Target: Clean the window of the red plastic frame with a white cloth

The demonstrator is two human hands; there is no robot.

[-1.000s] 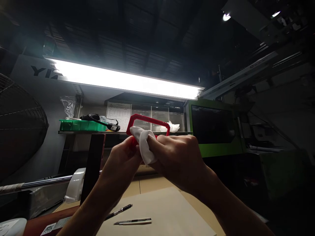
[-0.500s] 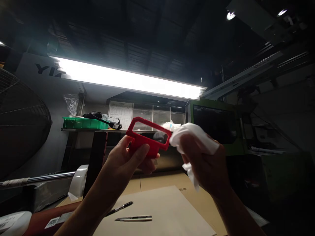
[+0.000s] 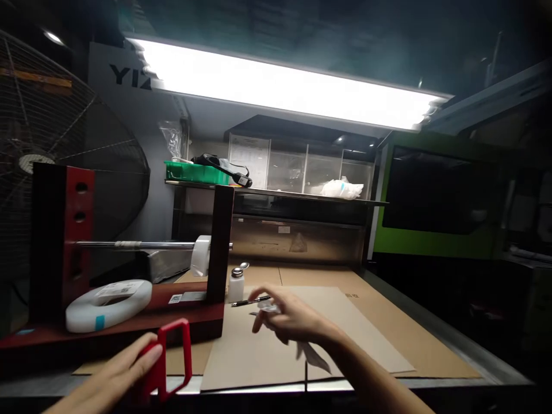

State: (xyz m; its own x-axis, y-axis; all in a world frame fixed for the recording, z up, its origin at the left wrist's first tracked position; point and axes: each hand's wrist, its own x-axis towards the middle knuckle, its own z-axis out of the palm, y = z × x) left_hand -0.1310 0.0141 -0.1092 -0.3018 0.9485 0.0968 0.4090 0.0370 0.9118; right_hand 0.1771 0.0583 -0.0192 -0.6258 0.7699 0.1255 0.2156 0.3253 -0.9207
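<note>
My left hand (image 3: pixel 118 368) is closed around a red plastic part with a rectangular open frame (image 3: pixel 187 351), held low at the front edge of the bench. My right hand (image 3: pixel 295 319) reaches over the cardboard sheet with its index finger extended. A crumpled white wipe (image 3: pixel 314 357) is held in its curled fingers and hangs below the palm. Just beyond the fingers lies a black pen (image 3: pixel 245 302). A white dispenser bottle (image 3: pixel 236 287) with a metal top stands behind it. The hand hides part of the sheet, and any second tool under it is hard to make out.
On the left, a dark red stand (image 3: pixel 172 307) carries a metal rod and a flat white roll (image 3: pixel 110 305). Behind is a shelf with a green tray (image 3: pixel 196 172) and a white bundle (image 3: pixel 340 188). A large fan (image 3: pixel 107 172) stands at left, a green machine (image 3: pixel 440 241) at right.
My hands have moved apart. The red part went down and left in my left hand; my right hand lowered with the wipe toward the pens. The view now shows more of the bench.
</note>
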